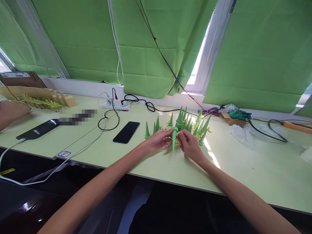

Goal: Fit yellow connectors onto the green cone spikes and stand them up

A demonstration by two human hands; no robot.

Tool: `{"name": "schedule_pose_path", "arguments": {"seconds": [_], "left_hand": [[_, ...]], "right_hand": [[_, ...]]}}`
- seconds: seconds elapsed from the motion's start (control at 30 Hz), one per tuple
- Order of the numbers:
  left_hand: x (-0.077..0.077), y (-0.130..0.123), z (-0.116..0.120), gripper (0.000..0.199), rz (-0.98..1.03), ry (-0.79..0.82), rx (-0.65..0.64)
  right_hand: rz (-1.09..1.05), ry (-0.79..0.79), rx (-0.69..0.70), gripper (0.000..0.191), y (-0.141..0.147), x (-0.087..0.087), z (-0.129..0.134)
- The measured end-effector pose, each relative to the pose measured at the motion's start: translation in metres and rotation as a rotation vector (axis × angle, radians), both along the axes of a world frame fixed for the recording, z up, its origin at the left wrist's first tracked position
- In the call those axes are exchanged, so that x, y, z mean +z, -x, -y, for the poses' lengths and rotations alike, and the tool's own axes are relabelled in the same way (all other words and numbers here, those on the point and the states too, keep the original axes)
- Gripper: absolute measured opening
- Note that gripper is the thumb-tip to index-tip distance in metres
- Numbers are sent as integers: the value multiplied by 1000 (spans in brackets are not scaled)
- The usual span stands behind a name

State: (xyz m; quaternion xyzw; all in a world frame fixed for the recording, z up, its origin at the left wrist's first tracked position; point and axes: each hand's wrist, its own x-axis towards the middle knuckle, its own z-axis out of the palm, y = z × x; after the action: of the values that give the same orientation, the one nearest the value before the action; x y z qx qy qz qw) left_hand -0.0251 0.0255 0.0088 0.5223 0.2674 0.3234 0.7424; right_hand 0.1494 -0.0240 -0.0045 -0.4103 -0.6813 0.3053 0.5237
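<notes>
Between my hands a green cone-shaped piece point(174, 139) points tip-down over the table. My left hand point(160, 139) pinches its collar from the left. The fingers of my right hand point(189, 142) are pressed together just right of the collar; whatever they pinch is too small to make out. Right behind both hands stands a cluster of similar green cones point(182, 117), mostly tip-up, with small yellowish bits among them.
Left of my hands lies a black phone point(126, 132). Cables and a power strip point(115, 105) run along the wall. Another person's hand point(13, 112) is at the far left by cardboard boxes point(24, 79). Plastic bags point(248, 134) and a small box point(233, 120) sit at right.
</notes>
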Motion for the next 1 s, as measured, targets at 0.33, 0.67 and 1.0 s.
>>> {"name": "schedule_pose_path", "arguments": {"seconds": [0.33, 0.67, 1.0], "left_hand": [[10, 5, 5, 38, 20, 18, -82], [8, 5, 4, 38, -8, 14, -46], [8, 4, 8, 35, -45, -153, -82]], "right_hand": [[52, -4, 59, 36, -2, -3, -1], [76, 6, 76, 38, 0, 1, 2], [-14, 33, 108, 45, 1, -2, 0]]}}
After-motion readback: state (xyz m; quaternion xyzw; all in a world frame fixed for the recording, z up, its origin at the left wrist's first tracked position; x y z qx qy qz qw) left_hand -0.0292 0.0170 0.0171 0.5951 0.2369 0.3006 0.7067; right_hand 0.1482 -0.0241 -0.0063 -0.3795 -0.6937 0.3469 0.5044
